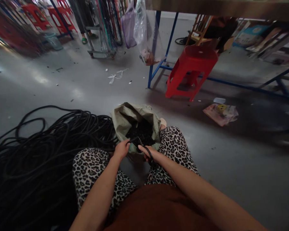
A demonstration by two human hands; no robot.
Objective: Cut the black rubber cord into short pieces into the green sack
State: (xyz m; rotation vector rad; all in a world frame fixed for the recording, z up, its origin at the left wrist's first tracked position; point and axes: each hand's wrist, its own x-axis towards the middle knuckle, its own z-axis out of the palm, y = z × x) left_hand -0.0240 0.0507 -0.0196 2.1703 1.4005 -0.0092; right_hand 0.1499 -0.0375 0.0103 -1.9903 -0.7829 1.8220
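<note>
Holding black cord (134, 139) in left hand (121, 149), scissors (149, 152) in right hand (154, 153), above sack (120, 121)

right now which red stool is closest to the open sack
The red stool beside the blue table leg; the other red stools stand farther back, upper left.

Black-handled scissors (149, 154) tilt over the near rim of the open, olive-green sack (119, 120), beside a thin dark strip (135, 139). Dark pieces (144, 130) lie inside; loosely coiled black cord (62, 134) sprawls left of it.
</note>
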